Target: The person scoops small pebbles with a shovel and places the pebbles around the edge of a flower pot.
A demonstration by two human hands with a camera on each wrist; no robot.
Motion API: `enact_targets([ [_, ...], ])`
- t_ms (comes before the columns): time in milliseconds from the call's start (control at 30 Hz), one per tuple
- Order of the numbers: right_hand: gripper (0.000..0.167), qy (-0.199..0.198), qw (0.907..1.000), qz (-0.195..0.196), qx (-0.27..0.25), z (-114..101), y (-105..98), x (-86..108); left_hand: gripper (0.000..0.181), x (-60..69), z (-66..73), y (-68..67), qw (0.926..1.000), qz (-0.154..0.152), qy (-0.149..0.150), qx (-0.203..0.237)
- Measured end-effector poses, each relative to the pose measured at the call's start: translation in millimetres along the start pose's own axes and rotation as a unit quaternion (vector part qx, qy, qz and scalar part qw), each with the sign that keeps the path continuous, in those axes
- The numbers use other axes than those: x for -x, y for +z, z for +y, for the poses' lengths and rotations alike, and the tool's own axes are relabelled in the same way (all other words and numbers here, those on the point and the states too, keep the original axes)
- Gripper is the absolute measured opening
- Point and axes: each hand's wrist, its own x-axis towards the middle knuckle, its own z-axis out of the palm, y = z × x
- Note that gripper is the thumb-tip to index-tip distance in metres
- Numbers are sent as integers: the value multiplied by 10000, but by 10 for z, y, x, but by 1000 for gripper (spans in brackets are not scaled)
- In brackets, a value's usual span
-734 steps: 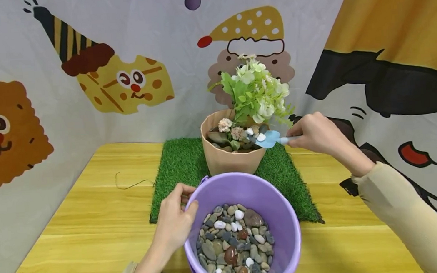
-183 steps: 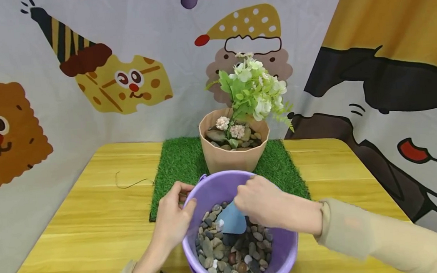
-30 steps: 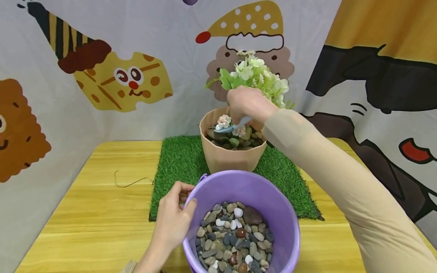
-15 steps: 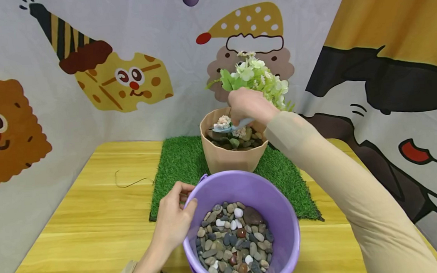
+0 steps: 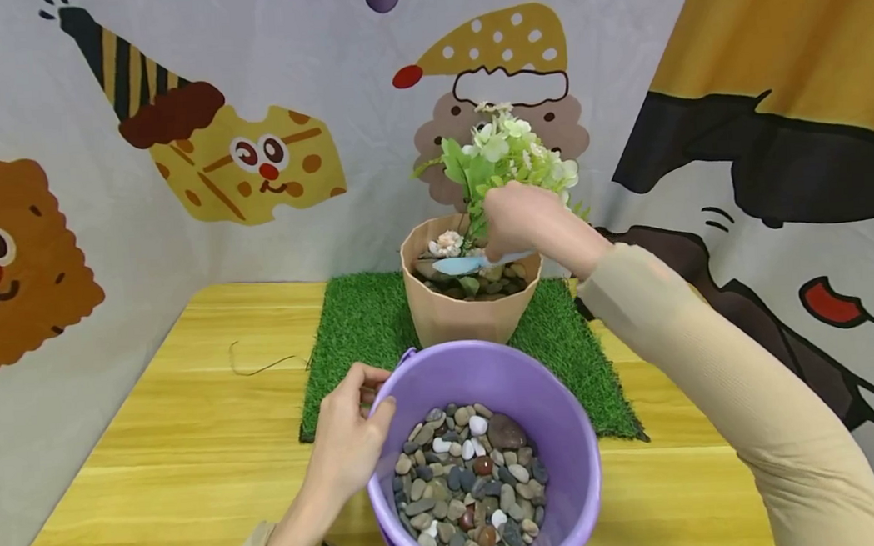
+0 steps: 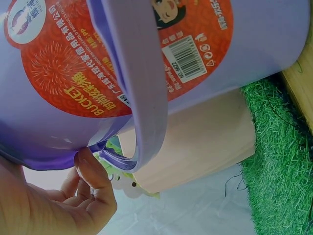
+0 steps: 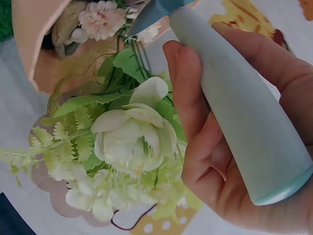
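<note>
My left hand [image 5: 347, 433] grips the rim of the purple bucket [image 5: 563, 432], thumb and fingers on either side of it. Mixed pebbles [image 5: 450, 493] lie on the bucket's bottom. In the left wrist view, the bucket's handle [image 6: 149, 98] hangs beside its red label. My right hand [image 5: 527, 221] holds a small blue trowel [image 5: 457, 266] over the flowerpot [image 5: 470, 321]; no stones show on the blade. The right wrist view shows fingers wrapped round the trowel's pale handle [image 7: 244, 112]. White flowers [image 7: 134, 134], pink blooms [image 7: 100, 22] and stones fill the pot.
Artificial grass [image 5: 365, 319] lies under the pot on the wooden table [image 5: 154, 441]. A thin dark thread [image 5: 266, 369] lies to the left. Behind hangs a cartoon-printed cloth [image 5: 280, 49].
Six seconds ago the trowel was among the bucket's pebbles. White stones carried over the pot a second ago have left the blade. My right hand has since shifted rightward; my left stays put.
</note>
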Motion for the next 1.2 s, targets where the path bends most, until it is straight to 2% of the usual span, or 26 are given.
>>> enact_targets([
  [133,43,-332,9980,424,-322,140,102,237,22,-5,5,5,10000,-16,-18,-3],
  [200,37,-532,9956,612,-461,208,147,367,22,-8,8,5,10000,-7,-34,-9],
  [367,8,-829,9900,947,-643,325,240,716,23,-2,12,4,10000,-34,-57,3],
  [600,2,-1354,9776,1377,-837,339,371,1171,23,7,24,-2,10000,-23,-54,31],
  [700,5,-1522,9741,1470,-794,322,443,1310,23,7,28,-3,10000,-33,-66,27],
  [900,12,-1802,9733,1316,-532,237,633,1432,23,5,30,-10,10000,0,-74,30],
  [1033,15,-1991,9719,1227,-278,176,810,1426,22,5,28,-8,10000,-29,-78,42],
  [1200,14,-2294,9647,1290,102,97,1037,1374,23,6,25,-5,9999,-60,-115,54],
])
